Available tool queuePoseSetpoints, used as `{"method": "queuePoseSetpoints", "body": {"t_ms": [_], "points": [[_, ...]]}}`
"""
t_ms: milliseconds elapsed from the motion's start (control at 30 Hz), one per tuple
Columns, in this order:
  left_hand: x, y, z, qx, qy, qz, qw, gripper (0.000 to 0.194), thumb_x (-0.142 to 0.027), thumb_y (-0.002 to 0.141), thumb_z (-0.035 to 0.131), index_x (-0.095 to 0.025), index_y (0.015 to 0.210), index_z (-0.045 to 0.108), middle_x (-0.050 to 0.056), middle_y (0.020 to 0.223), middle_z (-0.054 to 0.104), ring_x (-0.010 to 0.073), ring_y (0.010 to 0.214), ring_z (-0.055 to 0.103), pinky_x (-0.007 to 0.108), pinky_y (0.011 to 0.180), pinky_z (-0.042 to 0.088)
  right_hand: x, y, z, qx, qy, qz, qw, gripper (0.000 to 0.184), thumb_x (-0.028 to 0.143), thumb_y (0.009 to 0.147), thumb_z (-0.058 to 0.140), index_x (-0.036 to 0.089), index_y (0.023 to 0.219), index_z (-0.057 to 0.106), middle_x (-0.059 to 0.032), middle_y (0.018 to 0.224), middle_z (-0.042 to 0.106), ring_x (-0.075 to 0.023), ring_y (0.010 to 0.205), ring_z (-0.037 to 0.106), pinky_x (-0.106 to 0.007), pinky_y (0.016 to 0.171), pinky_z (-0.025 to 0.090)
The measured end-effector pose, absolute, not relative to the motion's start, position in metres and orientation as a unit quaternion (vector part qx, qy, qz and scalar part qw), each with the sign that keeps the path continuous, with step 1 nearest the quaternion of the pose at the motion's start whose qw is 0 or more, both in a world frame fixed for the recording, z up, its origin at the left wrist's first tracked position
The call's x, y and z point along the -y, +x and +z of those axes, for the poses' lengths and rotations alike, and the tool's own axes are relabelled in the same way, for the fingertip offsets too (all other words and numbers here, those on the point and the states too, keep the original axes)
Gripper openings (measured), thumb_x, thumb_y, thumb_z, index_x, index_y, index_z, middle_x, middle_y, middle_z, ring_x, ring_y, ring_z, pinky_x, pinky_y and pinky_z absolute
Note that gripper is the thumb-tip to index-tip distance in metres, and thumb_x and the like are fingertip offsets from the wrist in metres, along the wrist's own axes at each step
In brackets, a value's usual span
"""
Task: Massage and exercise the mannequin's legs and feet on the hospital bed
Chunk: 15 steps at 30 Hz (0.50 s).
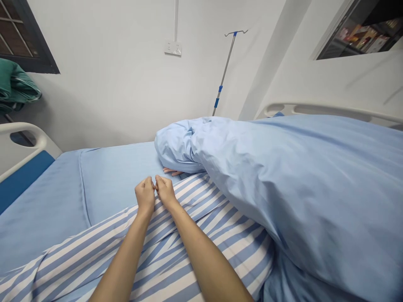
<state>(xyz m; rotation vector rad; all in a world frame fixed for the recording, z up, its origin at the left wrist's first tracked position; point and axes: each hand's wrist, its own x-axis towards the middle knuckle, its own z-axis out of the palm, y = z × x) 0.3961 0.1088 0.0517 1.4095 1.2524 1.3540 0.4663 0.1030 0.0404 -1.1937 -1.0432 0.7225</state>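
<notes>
My left hand (145,195) and my right hand (165,191) sit side by side, their fingertips bunched on a blue-and-white striped cloth (192,235). Both appear to pinch a fold of it. The stripes look like a hospital garment, though the view does not settle this. Just beyond my right hand, bare toes (171,171) stick out from under a light blue quilt (283,188). That quilt covers the right side of the bed and is bunched up near the toes. A blue bed sheet (113,180) lies beyond and to the left of my hands.
A white bed rail with a blue panel (25,159) stands at the left, and a white bed end (327,109) at the far right. Behind the bed are an IV pole (224,73), a wall socket (173,48) and a green cloth (15,86).
</notes>
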Motion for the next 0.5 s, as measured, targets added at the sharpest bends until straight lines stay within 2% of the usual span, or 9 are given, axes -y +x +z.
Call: {"method": "queuePoseSetpoints", "body": {"t_ms": [133, 267, 333, 400, 500], "points": [[-0.105, 0.400, 0.040, -0.542, 0.605, 0.486, 0.322, 0.036, -0.036, 0.079, 0.041, -0.019, 0.048, 0.036, -0.005, 0.045, 0.035, 0.0098, 0.050, 0.032, 0.024, 0.050, 0.024, -0.097, 0.465, 0.047, 0.462, -0.575, 0.255, 0.625, 0.040, 0.042, 0.086, 0.036, 0.021, 0.052, 0.032, 0.0047, 0.047, 0.035, -0.0097, 0.049, 0.033, -0.023, 0.049, 0.028], [-0.102, 0.396, 0.037, -0.521, 0.625, 0.481, 0.325, 0.039, -0.040, 0.082, 0.037, -0.019, 0.050, 0.034, -0.004, 0.045, 0.036, 0.0097, 0.050, 0.031, 0.024, 0.050, 0.024, -0.080, 0.463, 0.067, 0.601, -0.619, 0.069, 0.501, 0.036, 0.035, 0.087, 0.038, 0.020, 0.055, 0.042, 0.0024, 0.050, 0.044, -0.0111, 0.051, 0.037, -0.025, 0.054, 0.026], [-0.102, 0.396, 0.038, -0.514, 0.640, 0.477, 0.313, 0.037, -0.039, 0.082, 0.037, -0.019, 0.050, 0.036, -0.004, 0.046, 0.037, 0.0097, 0.050, 0.031, 0.024, 0.050, 0.024, -0.075, 0.466, 0.073, 0.639, -0.617, 0.013, 0.459, 0.033, 0.033, 0.087, 0.039, 0.020, 0.057, 0.045, 0.0018, 0.052, 0.046, -0.0112, 0.051, 0.038, -0.025, 0.055, 0.025], [-0.101, 0.397, 0.037, -0.519, 0.647, 0.468, 0.304, 0.036, -0.037, 0.081, 0.039, -0.019, 0.050, 0.035, -0.005, 0.046, 0.035, 0.0094, 0.050, 0.030, 0.024, 0.050, 0.023, -0.076, 0.473, 0.072, 0.618, -0.631, 0.001, 0.468, 0.035, 0.033, 0.088, 0.037, 0.020, 0.057, 0.045, 0.0019, 0.051, 0.045, -0.0112, 0.051, 0.038, -0.025, 0.054, 0.025], [-0.102, 0.399, 0.035, -0.536, 0.639, 0.468, 0.293, 0.037, -0.034, 0.079, 0.041, -0.019, 0.048, 0.030, -0.005, 0.046, 0.026, 0.0088, 0.050, 0.029, 0.024, 0.051, 0.023, -0.085, 0.486, 0.058, 0.529, -0.652, 0.058, 0.540, 0.041, 0.037, 0.090, 0.032, 0.020, 0.052, 0.037, 0.0031, 0.047, 0.039, -0.0110, 0.049, 0.034, -0.024, 0.051, 0.024]]}}
